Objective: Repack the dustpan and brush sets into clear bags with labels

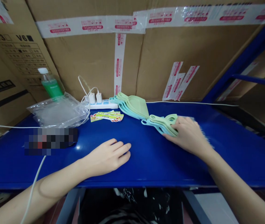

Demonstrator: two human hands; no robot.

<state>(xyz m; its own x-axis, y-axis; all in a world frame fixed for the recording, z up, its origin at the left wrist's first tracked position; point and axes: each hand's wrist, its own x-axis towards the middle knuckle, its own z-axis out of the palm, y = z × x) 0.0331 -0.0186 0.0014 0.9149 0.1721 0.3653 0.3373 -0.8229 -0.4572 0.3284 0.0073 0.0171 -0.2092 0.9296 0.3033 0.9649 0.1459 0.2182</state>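
Worn on the head, one camera looks forward and down across the nearby blue table (151, 166).

Grasping stacked green and blue hand brushes (163, 122) with the right hand (185, 134), just beside nested dustpans (138, 105); resting the left hand (110, 156), loosely curled, on the blue tabletop (151, 165) near printed labels (107, 116).

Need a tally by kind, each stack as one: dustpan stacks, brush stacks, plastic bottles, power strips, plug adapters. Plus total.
Dustpan stack: 1
Brush stack: 1
Plastic bottle: 1
Power strip: 1
White plug adapters: 2
Total: 6
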